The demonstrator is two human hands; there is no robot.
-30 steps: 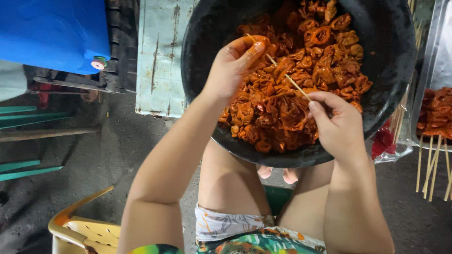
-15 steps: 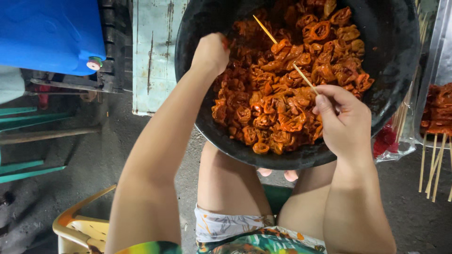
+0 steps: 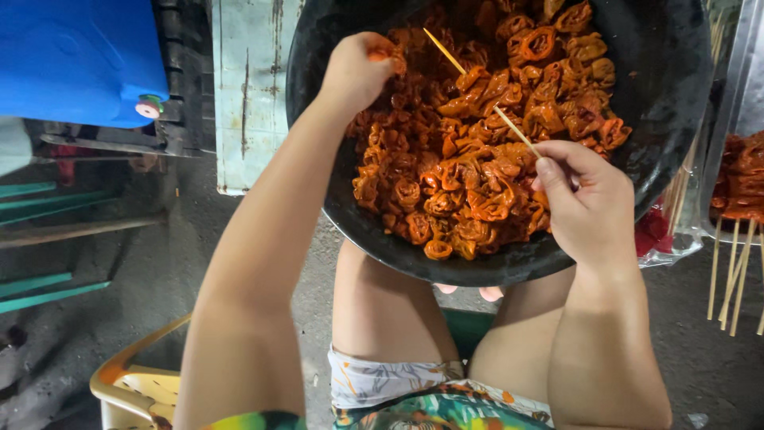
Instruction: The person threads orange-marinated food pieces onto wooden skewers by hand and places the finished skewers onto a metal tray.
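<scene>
A big black basin [image 3: 660, 103] rests on my knees, heaped with orange-red marinated meat pieces [image 3: 477, 167]. My right hand [image 3: 585, 199] pinches a thin bamboo skewer [image 3: 477, 87] that slants up and left over the meat; the stick is bare. My left hand [image 3: 358, 72] is down in the left side of the heap, its fingers closed around an orange piece of meat.
At the right, finished skewers of meat [image 3: 740, 175] lie on a tray, sticks pointing toward me. A blue plastic container [image 3: 79, 56] and a pale metal panel [image 3: 247, 95] stand at upper left. A yellow plastic stool [image 3: 135, 386] sits lower left on grey concrete floor.
My left hand has left the skewer tip and dropped into the left side of the meat heap. The right hand with the skewer has stayed almost still.
</scene>
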